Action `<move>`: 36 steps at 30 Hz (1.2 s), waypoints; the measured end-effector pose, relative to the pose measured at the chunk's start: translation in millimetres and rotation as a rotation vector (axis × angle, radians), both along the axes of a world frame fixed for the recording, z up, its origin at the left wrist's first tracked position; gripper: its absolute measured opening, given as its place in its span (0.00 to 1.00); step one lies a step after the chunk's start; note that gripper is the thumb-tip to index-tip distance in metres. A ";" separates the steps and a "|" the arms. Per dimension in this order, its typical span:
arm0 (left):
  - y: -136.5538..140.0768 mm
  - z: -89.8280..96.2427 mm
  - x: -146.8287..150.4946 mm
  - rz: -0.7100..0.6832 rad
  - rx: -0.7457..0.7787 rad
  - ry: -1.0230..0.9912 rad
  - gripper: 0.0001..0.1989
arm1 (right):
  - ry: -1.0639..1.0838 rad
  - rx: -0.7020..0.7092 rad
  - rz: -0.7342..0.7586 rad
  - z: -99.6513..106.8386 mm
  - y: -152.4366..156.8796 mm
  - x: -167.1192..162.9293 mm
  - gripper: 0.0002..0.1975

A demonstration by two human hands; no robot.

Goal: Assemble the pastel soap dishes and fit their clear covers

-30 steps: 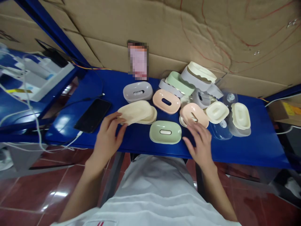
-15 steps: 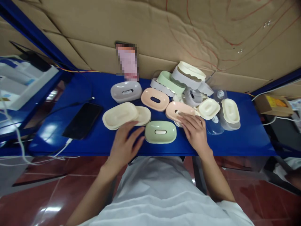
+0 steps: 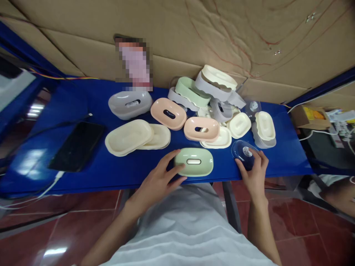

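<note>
My left hand (image 3: 163, 173) grips the left end of a light green soap dish (image 3: 199, 170), fingers spread around and over that end. The dish has an oval slot with a pale insert showing. To the right, my right hand (image 3: 253, 171) has its thumb and fingers closed on a clear plastic lid (image 3: 240, 147) with a round sticker, lying at the table. Behind the green dish are two peach dishes, one (image 3: 201, 135) partly over a cream tray (image 3: 224, 138) and another (image 3: 155, 112) to its left. A cream oval dish (image 3: 127, 136) overlaps another cream piece (image 3: 161, 136).
A grey dish (image 3: 122, 105) stands at back left. Several green, grey and cream parts form a pile (image 3: 191, 92) against the cardboard wall (image 3: 177, 33). A phone (image 3: 76, 146) with a white cable lies left on the blue table (image 3: 97, 181). Another person (image 3: 335, 192) is at far right.
My right hand has left the peach dish and moved right onto the clear lid. My left hand has moved from beside the cream dishes onto the green dish. The view has shifted.
</note>
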State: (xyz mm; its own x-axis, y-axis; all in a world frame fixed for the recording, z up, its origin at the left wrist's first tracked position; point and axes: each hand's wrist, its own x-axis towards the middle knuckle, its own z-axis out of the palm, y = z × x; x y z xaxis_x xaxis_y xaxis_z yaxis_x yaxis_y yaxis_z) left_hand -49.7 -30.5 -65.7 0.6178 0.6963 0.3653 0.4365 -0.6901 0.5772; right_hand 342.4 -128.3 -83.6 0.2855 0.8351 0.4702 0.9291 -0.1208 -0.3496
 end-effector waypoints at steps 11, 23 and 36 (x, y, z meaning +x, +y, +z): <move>-2.4 -3.2 2.3 0.048 -0.276 -0.008 0.42 | 0.060 -0.011 0.421 34.3 1.6 -104.6 0.32; -0.2 -7.5 1.5 0.040 -0.255 -0.036 0.45 | -0.232 -0.104 0.633 22.4 28.1 -136.0 0.33; -1.2 -6.9 1.6 0.016 -0.191 -0.008 0.38 | -0.060 -0.145 0.688 23.0 32.8 -109.7 0.35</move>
